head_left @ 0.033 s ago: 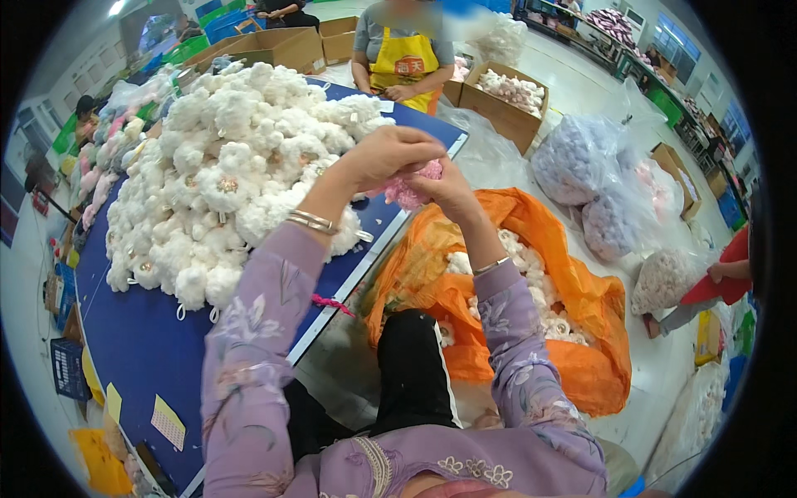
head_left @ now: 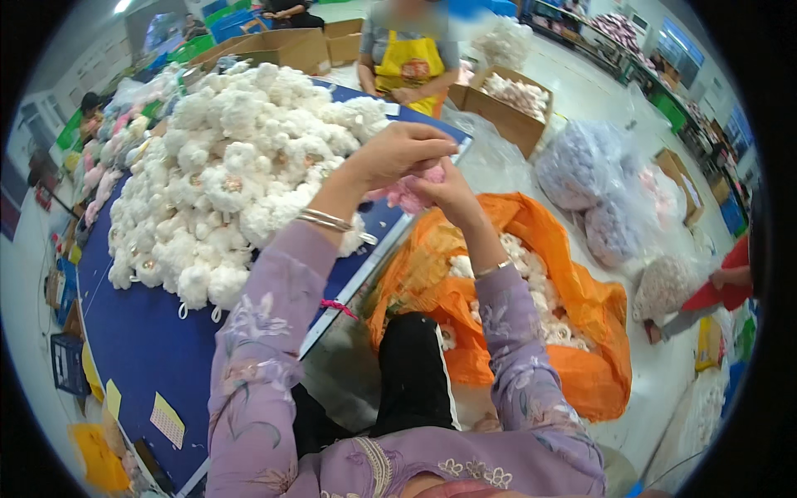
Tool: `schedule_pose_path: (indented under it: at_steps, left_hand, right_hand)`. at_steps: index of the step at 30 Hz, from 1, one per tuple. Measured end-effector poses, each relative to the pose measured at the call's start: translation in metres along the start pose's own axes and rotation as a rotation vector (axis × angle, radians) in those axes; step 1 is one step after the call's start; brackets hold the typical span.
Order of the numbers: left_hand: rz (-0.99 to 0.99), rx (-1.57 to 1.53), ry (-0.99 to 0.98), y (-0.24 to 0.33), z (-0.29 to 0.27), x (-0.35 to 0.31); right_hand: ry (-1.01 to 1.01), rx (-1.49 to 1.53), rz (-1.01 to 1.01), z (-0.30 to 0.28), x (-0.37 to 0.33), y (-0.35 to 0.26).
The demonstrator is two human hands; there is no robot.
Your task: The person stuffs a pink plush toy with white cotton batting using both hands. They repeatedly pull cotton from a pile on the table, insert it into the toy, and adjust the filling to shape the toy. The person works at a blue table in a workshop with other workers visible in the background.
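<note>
A small fluffy pink piece is held up over the right edge of the blue table. My right hand grips it, with fingers bent in against it. Just above it, my left hand is closed in a pinch, its fingertips close to those of my right hand. What the left fingertips hold is too small to make out, and the left palm hides part of the pink piece. Beside my left forearm, a big heap of fluffy white pieces covers much of the table, some with small white loops.
An open orange sack of white pieces stands right of my knees. A pink cord lies at the table edge. Across the table sits a person in a yellow apron, beside a filled cardboard box. Clear bags of pale fluffy pieces stand farther right.
The whole picture has shifted slightly. Both hands stay together at the pink piece, with no clear change in their hold.
</note>
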State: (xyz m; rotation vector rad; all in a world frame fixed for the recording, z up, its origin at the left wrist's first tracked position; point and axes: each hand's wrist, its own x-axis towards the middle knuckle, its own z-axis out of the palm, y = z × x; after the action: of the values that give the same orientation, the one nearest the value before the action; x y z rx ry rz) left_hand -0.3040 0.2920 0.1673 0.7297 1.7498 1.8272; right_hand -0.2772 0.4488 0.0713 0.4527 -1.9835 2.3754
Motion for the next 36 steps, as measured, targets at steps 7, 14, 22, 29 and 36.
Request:
schedule_pose_path:
  at_steps: [7, 14, 22, 29, 36]
  left_hand:
    - [0.146, 0.916, 0.059, -0.008, -0.059, 0.034]
    - [0.244, 0.383, 0.449, -0.055, -0.045, 0.027]
    - [0.567, -0.541, 0.976, -0.116, -0.062, 0.066]
    - [0.616, 0.085, 1.39, -0.11, -0.068, 0.072]
    - [0.534, -0.011, 1.309, -0.09, -0.061, 0.071]
  right_hand:
    - [-0.082, 0.054, 0.091, -0.016, 0.051, -0.007]
    - [0.091, 0.33, 0.202, -0.006, 0.07, -0.002]
    - [0.423, -0.271, -0.464, 0.037, 0.1, 0.049]
    - [0.282, -0.004, -0.272, 0.055, 0.126, 0.03]
    - [-0.094, 0.88, -0.1, -0.012, 0.136, -0.042]
